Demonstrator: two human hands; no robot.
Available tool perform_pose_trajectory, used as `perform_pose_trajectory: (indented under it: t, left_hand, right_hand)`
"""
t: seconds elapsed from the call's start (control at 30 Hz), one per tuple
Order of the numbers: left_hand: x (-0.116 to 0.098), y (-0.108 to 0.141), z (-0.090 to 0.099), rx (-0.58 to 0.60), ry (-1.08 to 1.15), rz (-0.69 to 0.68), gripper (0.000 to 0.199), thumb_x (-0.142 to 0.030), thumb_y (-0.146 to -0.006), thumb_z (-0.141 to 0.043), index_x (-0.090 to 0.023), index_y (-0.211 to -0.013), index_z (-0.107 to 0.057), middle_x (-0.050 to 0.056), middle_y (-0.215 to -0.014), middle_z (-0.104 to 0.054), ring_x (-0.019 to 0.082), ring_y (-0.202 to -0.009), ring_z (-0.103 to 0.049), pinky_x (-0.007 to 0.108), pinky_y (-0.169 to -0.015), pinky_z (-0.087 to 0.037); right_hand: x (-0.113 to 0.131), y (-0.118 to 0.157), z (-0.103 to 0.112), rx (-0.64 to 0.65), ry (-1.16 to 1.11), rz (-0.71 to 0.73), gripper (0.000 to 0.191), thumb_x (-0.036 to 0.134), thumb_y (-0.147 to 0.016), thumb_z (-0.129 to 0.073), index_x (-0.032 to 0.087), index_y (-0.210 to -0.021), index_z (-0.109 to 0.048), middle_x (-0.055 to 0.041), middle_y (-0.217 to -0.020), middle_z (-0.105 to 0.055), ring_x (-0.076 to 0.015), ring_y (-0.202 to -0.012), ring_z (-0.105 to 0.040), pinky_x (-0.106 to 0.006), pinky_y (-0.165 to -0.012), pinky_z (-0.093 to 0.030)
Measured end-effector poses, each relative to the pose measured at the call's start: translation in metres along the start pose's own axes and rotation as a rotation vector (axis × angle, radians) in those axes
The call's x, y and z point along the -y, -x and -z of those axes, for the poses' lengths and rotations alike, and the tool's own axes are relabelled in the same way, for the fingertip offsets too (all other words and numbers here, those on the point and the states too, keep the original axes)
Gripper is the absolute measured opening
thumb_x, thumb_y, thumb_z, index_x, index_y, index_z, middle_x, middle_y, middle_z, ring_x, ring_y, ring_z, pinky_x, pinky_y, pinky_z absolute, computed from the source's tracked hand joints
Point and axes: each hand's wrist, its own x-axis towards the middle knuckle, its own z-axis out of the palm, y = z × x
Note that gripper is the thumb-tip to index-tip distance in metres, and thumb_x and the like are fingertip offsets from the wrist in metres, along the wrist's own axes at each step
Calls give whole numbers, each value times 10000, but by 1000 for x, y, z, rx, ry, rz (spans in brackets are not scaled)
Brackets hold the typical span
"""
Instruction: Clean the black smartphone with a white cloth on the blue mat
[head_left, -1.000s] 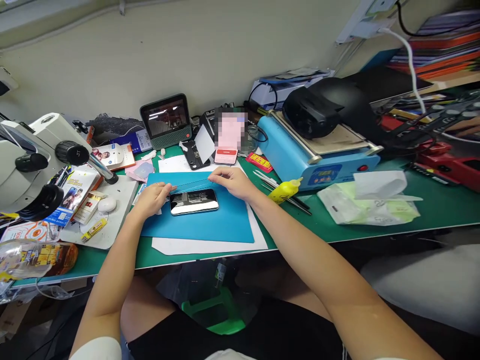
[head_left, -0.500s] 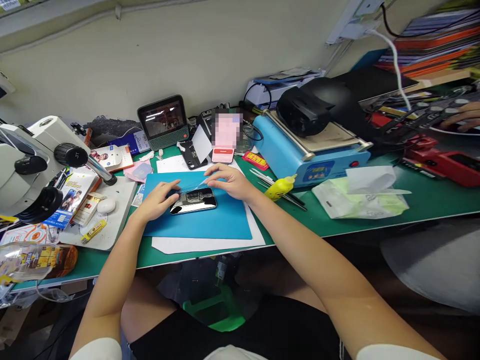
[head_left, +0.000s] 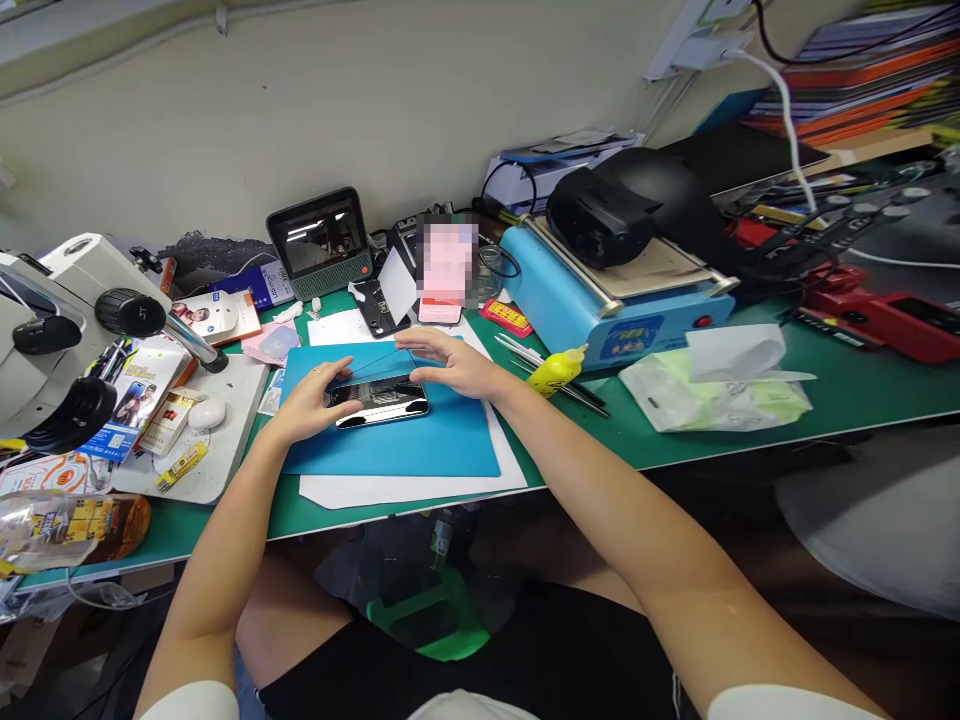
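A phone (head_left: pixel 382 401) lies face up, sideways, on a blue mat, its glossy dark screen reflecting light. Just above its far edge is a clear, dark-rimmed screen protector (head_left: pixel 379 362), tilted and thin enough that mostly its outline shows. My left hand (head_left: pixel 319 402) grips the protector's left end between fingers and thumb, beside the phone's left end. On the other side, my right hand (head_left: pixel 459 366) has its fingers and thumb closed around the protector's right end, over the phone's upper right corner.
The blue mat (head_left: pixel 450 450) lies over white paper. Behind stand a pink-screened phone (head_left: pixel 441 308) and a smart display (head_left: pixel 319 235). A microscope (head_left: pixel 97 300) is at left; a yellow bottle (head_left: pixel 556 370), blue machine (head_left: pixel 622 325) and tissue pack (head_left: pixel 720 395) are at right.
The clear protector has tilted up and its dark rim shows more. My right hand's fingers have straightened a little, and the thin white strip by them no longer shows.
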Motion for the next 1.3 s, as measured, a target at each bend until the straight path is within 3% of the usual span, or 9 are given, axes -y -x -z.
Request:
perform_pose_trajectory:
  t: [0.17,0.37,0.53,0.67,0.83,1.3]
  left_hand:
    - [-1,0,3,-17,-32,-36,829,-596,-890,-738,-269,-1608,-481,122,-1435,-650,338,-1344,-602,501,-1148,-491]
    - [-7,3,11,32,-119,-59,850,-589,-843,-787,-267,-1582,-517,110,-1360,-635,327,-1234,-615,512,-1105,-510]
    - [-11,4,11,38,-189,-98,796,-540,-863,-768,-255,-1568,-536,117,-1385,-605,338,-1279,-566,512,-1126,-481]
    - [-12,4,7,38,-216,-141,771,-533,-869,-757,-251,-1555,-550,120,-1378,-600,339,-1284,-561,500,-1132,-474]
    - [-12,3,3,47,-252,-155,768,-526,-880,-752,-233,-1560,-545,133,-1400,-602,350,-1274,-554,524,-1134,-456]
    - [-14,0,-1,86,-277,-127,772,-543,-882,-768,-305,-1576,-531,115,-1427,-605,366,-1283,-555,536,-1123,-442]
  right_hand:
    - [3,1,3,115,78,-92,844,569,-839,-835,314,-1587,-540,-112,-1662,-490,-368,-1539,-479,-584,-1290,-376]
    - [6,3,7,224,211,-155,954,551,-828,-822,322,-1662,-420,-103,-1544,-602,-369,-1500,-499,-616,-1286,-349]
    - [10,4,7,307,346,-179,998,633,-805,-811,327,-1664,-405,-116,-1519,-543,-385,-1499,-444,-623,-1252,-383]
    - [9,5,7,320,409,-170,972,664,-778,-811,318,-1617,-462,-116,-1522,-474,-390,-1533,-358,-620,-1284,-324]
    - [9,6,8,339,423,-152,867,662,-768,-813,292,-1505,-546,-113,-1482,-468,-384,-1514,-354,-602,-1285,-314]
    - [16,8,10,381,467,-202,771,586,-781,-796,314,-1449,-523,-100,-1496,-456,-385,-1508,-368,-604,-1239,-382]
